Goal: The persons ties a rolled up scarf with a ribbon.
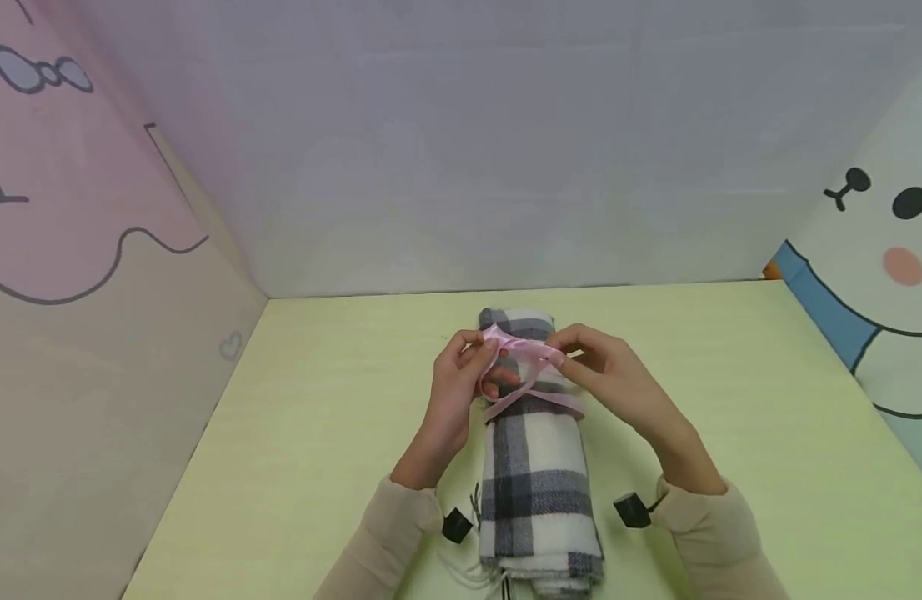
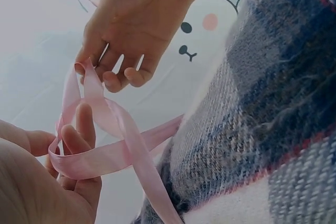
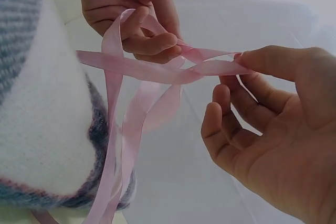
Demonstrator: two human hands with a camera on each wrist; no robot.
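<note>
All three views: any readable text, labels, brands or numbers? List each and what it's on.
None: no words, labels, brands or numbers show in any view.
Side panels: cartoon drawings only, a small heart outline and a face with a pink cheek, no lettering.
Plaid scarf: no tag or label visible.
Pink ribbon, pinched by the left hand and right hand: plain, unprinted.

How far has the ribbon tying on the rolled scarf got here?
Done: the plaid scarf lies rolled on the table, the pink ribbon wrapped around it. In hand: left hand and right hand each pinch a ribbon strand, crossed above the roll. Left: no finished bow shows yet.
</note>
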